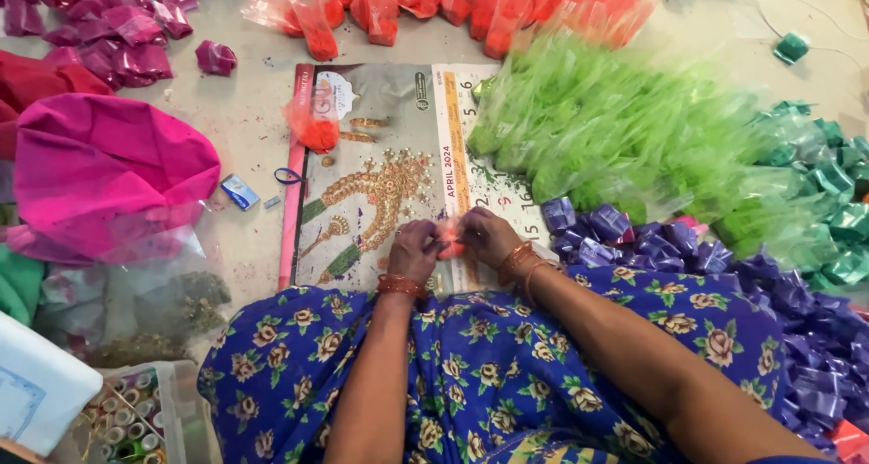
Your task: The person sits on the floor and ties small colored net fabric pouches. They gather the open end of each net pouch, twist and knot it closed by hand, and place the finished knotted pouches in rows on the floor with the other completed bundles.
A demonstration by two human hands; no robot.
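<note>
Both hands (pixel 453 242) pinch small orange packet (pixel 452 240), seemingly between fingertips.

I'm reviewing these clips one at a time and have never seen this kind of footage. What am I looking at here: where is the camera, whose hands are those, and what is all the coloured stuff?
There is no machine here. One camera sits on a person's head and looks down over their lap, which is covered in blue flowered cloth.

The left hand and right hand meet over a wall calendar lying flat on the floor. Together they pinch a small orange packet; both wrists carry bangles.

Around them lie heaps of small plastic packets sorted by colour: orange at the top, magenta top left, light green to the right, purple and dark green further right. One more orange packet rests on the calendar. A pink cloth bundle lies at the left.
</note>
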